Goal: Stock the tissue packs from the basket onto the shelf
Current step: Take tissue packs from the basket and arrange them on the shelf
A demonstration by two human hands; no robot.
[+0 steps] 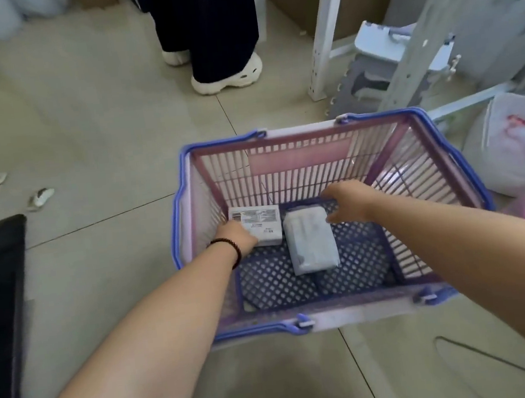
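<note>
A second person's white clogs (225, 76) and a shelf upright (323, 30) stand beyond the slatted plastic basket (293, 137) on the tiled floor (86, 136). The left hand (237, 235) grips the labelled tissue pack (258, 222). The right hand (350, 202) hovers spread open beside the soft wrapped pack (311, 242), both inside the basket.

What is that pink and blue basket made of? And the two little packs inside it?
The basket looks like hard moulded plastic: slatted pink walls, a blue lattice bottom, a smooth blue rim. The two tissue packs seem wrapped in thin, slightly shiny plastic film; one shows a printed label. The tissue inside is probably soft paper.
</note>
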